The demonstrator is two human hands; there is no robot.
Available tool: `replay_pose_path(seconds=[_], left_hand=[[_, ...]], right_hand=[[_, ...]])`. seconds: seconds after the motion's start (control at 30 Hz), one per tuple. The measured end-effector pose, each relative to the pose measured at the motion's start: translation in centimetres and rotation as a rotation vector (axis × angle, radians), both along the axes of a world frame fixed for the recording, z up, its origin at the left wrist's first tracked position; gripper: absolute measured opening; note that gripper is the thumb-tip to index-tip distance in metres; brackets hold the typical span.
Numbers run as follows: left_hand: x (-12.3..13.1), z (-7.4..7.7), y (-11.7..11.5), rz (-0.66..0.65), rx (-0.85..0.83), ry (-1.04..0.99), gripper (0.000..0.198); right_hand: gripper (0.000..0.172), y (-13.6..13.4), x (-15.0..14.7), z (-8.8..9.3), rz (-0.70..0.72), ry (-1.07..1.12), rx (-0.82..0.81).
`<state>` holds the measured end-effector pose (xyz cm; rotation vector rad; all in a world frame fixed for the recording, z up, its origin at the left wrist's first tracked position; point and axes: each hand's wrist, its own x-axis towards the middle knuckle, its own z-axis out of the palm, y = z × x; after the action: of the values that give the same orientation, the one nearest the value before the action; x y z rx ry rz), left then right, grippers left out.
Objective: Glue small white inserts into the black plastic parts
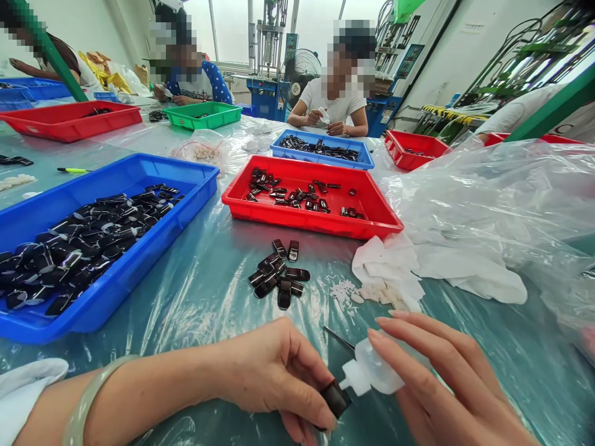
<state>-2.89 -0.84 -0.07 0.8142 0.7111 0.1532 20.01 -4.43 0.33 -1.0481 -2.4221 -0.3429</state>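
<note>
My left hand (283, 378) pinches a small glossy black plastic part (336, 399) between thumb and fingers, low in the head view. My right hand (446, 371) holds a translucent white squeeze bottle (379, 367), its nozzle pointing left and at or very close to the black part's edge. Whether they touch I cannot make out. A thin dark pointed tool (338, 337) shows behind the bottle, its other end hidden. Beyond my hands lies a loose pile of similar black parts (284, 292), with white scraps (344, 295) and crumpled white tissue (388, 266) to their right.
A blue tray (139, 263) heaped with black parts, some with whitish pieces, stands at left. Ahead is a red tray (297, 218) with fewer parts, then another blue tray (320, 160). Clear plastic sheeting (493, 204) bunches at right. Co-workers sit across the table.
</note>
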Motion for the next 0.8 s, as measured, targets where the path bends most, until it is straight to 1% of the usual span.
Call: replay_pose_path(seconds=[0.2, 0.3, 0.47, 0.6, 0.8], left_hand=[[0.0, 0.3, 0.1, -0.020, 0.008, 0.016, 0.004], [-0.1, 0.4, 0.1, -0.037, 0.013, 0.011, 0.006], [-0.2, 0.4, 0.1, -0.052, 0.011, 0.017, 0.008], [-0.3, 0.2, 0.2, -0.061, 0.019, 0.015, 0.007], [-0.3, 0.4, 0.2, -0.049, 0.000, 0.014, 0.008]], right_hand=[[0.041, -0.8, -1.2, 0.1, -0.063, 0.135, -0.046], [0.040, -1.1, -1.4, 0.1, -0.057, 0.141, -0.076], [0.047, -1.2, -1.4, 0.1, -0.053, 0.144, -0.091], [0.044, -1.1, -1.2, -0.1, -0.018, 0.145, -0.091], [0.042, -1.1, -1.1, -0.1, -0.007, 0.169, -0.104]])
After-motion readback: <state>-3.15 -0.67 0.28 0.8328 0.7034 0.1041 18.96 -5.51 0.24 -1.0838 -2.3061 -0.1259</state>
